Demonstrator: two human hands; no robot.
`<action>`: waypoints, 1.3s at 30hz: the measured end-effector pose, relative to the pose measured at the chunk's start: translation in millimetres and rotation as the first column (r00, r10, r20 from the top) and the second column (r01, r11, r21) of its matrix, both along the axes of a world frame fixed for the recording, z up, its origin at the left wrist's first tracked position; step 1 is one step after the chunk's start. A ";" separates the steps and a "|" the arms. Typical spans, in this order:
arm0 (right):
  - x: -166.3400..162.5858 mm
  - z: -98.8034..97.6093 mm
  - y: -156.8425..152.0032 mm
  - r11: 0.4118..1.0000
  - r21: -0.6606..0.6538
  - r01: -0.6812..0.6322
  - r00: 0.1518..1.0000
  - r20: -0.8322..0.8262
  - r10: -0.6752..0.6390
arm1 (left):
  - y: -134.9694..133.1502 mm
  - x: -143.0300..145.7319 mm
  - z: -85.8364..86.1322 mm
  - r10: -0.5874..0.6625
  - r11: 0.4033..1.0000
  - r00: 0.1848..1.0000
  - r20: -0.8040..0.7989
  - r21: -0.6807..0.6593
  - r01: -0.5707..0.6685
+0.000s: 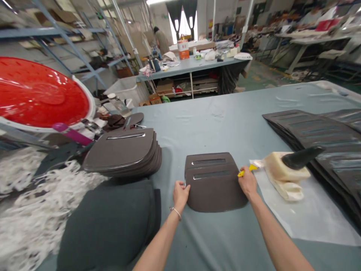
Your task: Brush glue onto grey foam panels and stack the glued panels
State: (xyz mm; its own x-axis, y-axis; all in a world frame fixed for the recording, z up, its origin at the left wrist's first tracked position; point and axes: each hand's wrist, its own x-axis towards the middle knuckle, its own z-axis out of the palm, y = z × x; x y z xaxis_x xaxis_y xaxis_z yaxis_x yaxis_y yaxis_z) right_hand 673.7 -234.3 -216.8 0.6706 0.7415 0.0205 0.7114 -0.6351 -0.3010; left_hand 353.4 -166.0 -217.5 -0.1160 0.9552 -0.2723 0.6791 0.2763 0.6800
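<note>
In the middle of the table lie two dark brown rounded panels [216, 194], one overlapping the other, each with a slot near its top edge. My left hand [181, 195] pinches the left edge of these panels between thumb and fingers. At their right edge, my right hand [248, 182] is closed around a small yellow-handled brush [253, 167], its pale end pointing right. Beside it, a cream block-shaped container [282, 165] with a dark green, tapered piece on top stands on a translucent white sheet [318, 222].
Stacked slotted panels [124, 152] stand at left, behind dark green padded pieces [107, 222]. White scraps [50, 210] heap at far left below a large red bowl-like thing [42, 94]. Dark sheets [318, 131] lie right. Another person [161, 40] stands near a back table [194, 64].
</note>
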 end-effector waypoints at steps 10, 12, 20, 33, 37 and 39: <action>2.4 -3.6 4.1 0.998 -0.046 0.043 0.999 0.013 -0.043 | 7.5 -3.3 -0.2 0.016 0.998 0.999 -0.035 -0.063 -0.018; 0.9 0.2 5.1 0.998 -0.050 0.050 0.999 0.010 -0.049 | 7.7 -1.9 1.8 0.011 0.997 0.998 -0.054 -0.072 -0.015; -5.9 14.2 3.1 0.994 -0.099 0.040 0.999 -0.005 -0.040 | 11.5 -0.7 12.6 -0.092 0.995 0.987 -0.134 -0.054 0.085; -7.9 12.7 -6.1 0.995 -0.098 0.009 1.000 -0.010 -0.010 | 19.7 -9.4 0.7 -0.147 0.989 0.985 -0.094 -0.040 0.144; -7.7 11.7 -5.7 0.995 -0.099 0.009 1.000 -0.003 -0.010 | 18.5 -9.3 0.3 -0.143 0.990 0.987 -0.072 -0.027 0.142; -7.1 10.4 -5.4 0.994 -0.108 0.015 1.000 0.000 -0.015 | 17.4 -8.7 1.3 -0.137 0.991 0.988 -0.067 -0.023 0.135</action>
